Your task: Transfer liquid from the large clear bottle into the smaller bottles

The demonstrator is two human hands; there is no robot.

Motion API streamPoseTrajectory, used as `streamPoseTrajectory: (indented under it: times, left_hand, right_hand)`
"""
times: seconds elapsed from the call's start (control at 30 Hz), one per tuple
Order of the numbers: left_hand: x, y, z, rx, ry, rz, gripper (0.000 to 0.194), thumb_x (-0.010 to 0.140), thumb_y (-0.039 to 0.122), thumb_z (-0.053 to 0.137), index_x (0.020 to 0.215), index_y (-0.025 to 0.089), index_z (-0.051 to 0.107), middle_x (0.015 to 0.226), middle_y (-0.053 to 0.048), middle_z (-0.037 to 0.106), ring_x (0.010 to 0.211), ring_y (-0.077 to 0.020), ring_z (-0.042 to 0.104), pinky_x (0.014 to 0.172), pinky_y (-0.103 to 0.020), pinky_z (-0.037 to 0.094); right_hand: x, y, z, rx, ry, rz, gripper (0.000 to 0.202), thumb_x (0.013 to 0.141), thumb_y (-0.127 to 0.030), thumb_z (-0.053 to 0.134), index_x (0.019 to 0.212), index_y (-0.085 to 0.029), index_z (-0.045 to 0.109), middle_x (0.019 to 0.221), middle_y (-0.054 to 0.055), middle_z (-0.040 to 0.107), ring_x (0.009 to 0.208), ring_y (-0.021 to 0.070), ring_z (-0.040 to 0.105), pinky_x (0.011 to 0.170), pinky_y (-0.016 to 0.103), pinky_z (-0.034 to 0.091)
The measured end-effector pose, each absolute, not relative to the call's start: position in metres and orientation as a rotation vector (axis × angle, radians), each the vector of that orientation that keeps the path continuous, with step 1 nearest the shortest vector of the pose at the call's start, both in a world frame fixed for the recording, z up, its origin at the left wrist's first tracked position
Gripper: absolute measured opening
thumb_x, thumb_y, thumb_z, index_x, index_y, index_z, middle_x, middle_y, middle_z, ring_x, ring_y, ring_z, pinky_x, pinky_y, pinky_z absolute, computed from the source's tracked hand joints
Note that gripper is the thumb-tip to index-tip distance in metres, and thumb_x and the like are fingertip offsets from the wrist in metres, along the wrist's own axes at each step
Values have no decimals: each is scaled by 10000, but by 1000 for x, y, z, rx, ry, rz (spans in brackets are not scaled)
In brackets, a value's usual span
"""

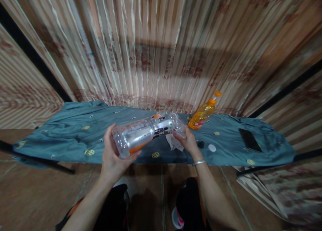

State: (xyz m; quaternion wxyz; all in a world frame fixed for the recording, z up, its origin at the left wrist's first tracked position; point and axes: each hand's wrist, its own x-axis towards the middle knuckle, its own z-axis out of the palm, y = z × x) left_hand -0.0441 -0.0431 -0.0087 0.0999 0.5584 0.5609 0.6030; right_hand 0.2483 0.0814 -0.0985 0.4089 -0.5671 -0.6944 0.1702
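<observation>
So the person's got a big clear plastic bottle (147,132) held sideways over the front edge of the worktop (62,137), which has a blue-grey cloth with little yellow patterns thrown over it. The left hand (113,154) is cupped around the bottle's base end, fingers curled up the near side and thumb along the bottom, so it's closed on it but not squeezing hard by the look of it. The right hand (187,140) is up at the neck end, fingers wrapped there together with what looks like a crumpled white cloth or tissue (173,142); can't really tell if it's gripping the bottle mouth itself or just the rag pressed against it. The bottle looks empty, silver and orange label facing up. Behind it, an orange pump bottle (202,115) of what's probably dish soap stands on the worktop, tilted-looking in this wide lens. Just right of the right hand there's a small black cap (200,144) and a white round lid (212,148) lying loose, and further right a dark phone (250,139) lying flat. Best guess: this is the wiping or cleaning stage around the mouth, cap off. Next move would need the left hand to hold steady while the right works the rag round the neck.
</observation>
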Motion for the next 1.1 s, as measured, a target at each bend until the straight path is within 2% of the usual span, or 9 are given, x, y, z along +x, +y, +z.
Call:
streamPoseTrajectory:
  times: [0.23, 0.63, 0.83, 1.1]
  left_hand:
    - [-45, -42, -10, 1701, 1648, 1792, 994, 532, 430, 908, 1380, 202, 442, 1231, -113, 589, 1079, -301, 660, 945, -466, 574]
    - [-48, -42, -12, 1780, 1635, 1795, 1001, 567, 419, 903, 1419, 202, 425, 1257, -119, 601, 1058, -277, 678, 882, -407, 600]
    - [-50, -43, -11, 1790, 1647, 1768, 1007, 579, 415, 901, 1435, 202, 415, 1276, -126, 594, 1047, -275, 684, 876, -410, 605]
    - [-49, -44, -12, 1774, 1652, 1748, 1024, 579, 426, 899, 1448, 208, 404, 1350, -155, 561, 1175, -328, 644, 993, -500, 559]
  right_hand:
    - [248, 80, -98, -1424, -1732, 445, 559, 783, -356, 705, 1295, -193, 551, 1152, 101, 736, 993, 280, 715, 884, 397, 566]
    - [247, 80, -98, -1420, -1717, 477, 570, 779, -378, 721, 1298, -209, 555, 1134, 90, 741, 978, 273, 715, 876, 391, 566]
    - [247, 81, -99, -1431, -1709, 505, 595, 774, -388, 728, 1311, -212, 544, 1159, 96, 733, 990, 280, 715, 906, 419, 563]
    - [247, 80, -99, -1406, -1711, 493, 566, 779, -386, 726, 1290, -212, 555, 1136, 86, 739, 974, 275, 715, 870, 399, 571]
